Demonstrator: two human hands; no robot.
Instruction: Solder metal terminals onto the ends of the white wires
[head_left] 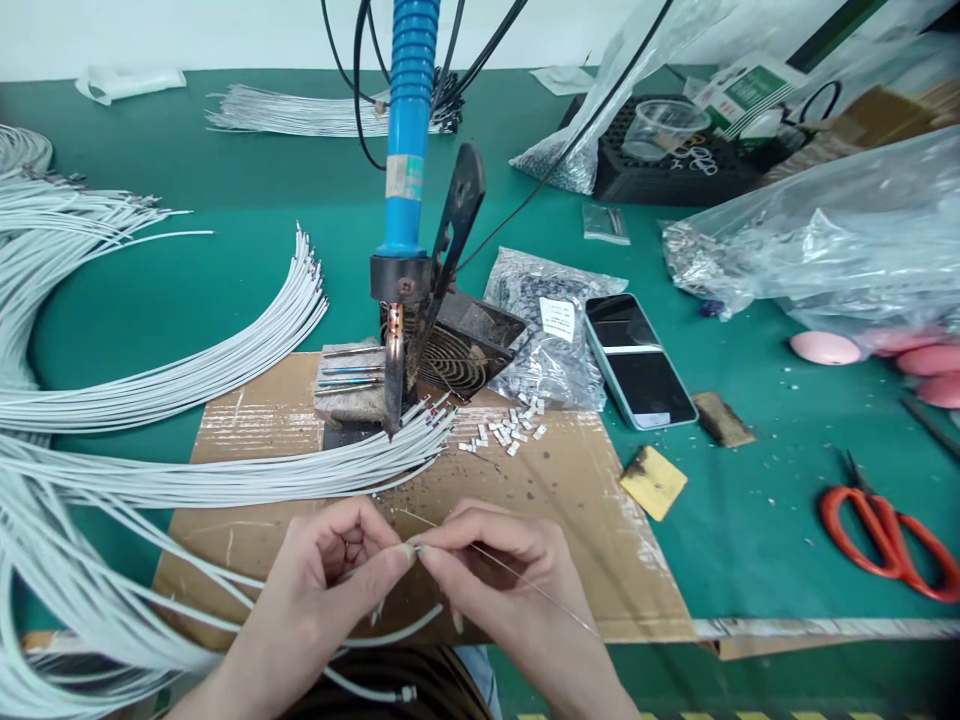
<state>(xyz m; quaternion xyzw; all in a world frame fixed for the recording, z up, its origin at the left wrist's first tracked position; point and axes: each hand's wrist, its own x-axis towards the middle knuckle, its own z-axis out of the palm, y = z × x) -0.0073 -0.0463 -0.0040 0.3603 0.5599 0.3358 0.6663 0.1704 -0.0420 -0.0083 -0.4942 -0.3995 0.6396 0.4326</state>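
Two hands meet fingertip to fingertip over cardboard [592, 520] at the bottom centre of the frame.

The left hand [322, 590] is closed on the end of a white wire [405, 630], and the right hand [499, 580] pinches a fine metal strand [540, 597]. Both look light, limp and easily kinked, best held close to the tips. A soldering iron [409, 130] stands just above in the frame and a wire bundle [225, 480] crowds the left. There is open room at lower right, before the scissors [885, 530].

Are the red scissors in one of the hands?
No, the red scissors lie alone on the green table, off to the right of the right hand.
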